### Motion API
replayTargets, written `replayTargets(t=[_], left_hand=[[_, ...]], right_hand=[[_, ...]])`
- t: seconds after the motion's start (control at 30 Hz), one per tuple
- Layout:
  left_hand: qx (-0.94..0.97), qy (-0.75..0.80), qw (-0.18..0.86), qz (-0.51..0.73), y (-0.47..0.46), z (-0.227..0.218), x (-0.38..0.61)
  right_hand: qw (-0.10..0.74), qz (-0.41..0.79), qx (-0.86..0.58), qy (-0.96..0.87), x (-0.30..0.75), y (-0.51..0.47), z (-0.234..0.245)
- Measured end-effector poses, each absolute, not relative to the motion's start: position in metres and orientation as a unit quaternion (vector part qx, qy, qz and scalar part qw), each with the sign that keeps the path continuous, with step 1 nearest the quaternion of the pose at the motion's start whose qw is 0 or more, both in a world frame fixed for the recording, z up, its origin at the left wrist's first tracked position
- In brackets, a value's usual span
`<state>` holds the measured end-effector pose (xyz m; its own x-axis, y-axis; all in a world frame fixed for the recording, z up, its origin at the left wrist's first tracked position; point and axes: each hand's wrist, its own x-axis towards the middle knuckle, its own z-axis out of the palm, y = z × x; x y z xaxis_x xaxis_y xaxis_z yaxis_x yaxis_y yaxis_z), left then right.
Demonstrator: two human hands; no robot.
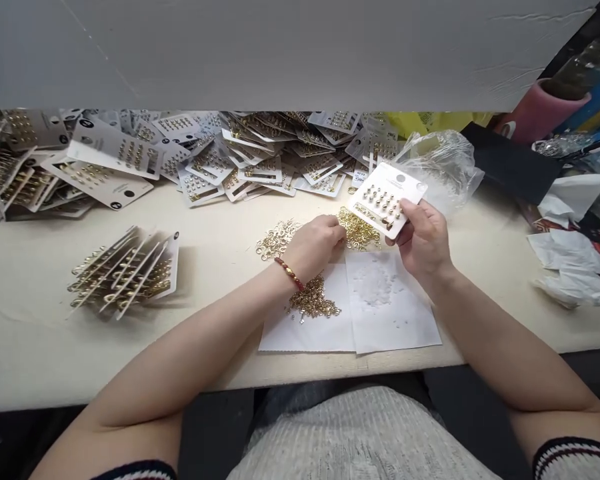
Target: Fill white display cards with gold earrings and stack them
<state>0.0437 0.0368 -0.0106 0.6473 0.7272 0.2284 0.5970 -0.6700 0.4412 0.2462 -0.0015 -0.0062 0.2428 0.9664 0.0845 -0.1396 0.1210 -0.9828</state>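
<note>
My right hand (425,237) grips a white earring card (389,199) by its lower right edge, thumb on the front. Rows of small gold earrings are fixed on the card, which tilts towards me. My left hand (315,243) reaches to a heap of gold rings (360,230), its fingers curled together at the heap's left edge; whatever they pinch is hidden. Left of that hand lies a heap of pale gold hoops (276,240). Under its wrist, small gold pieces (314,299) rest on white paper. Tiny clear bits (375,285) lie on a second sheet.
A long pile of filled earring cards (260,160) lines the back under a grey overhanging panel (300,53). A separate stack of cards (125,270) stands at left. At right are a clear plastic bag (443,167), crumpled white paper (575,267) and a pink roll (545,110).
</note>
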Motion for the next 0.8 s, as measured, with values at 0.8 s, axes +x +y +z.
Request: replayTargets(t=[0.8], left_hand=[[0.659, 0.399, 0.385, 0.509, -0.007, -0.001, 0.031]], right_hand=[[0.570, 0.386, -0.497, -0.528, 0.217, -0.027, -0.008]])
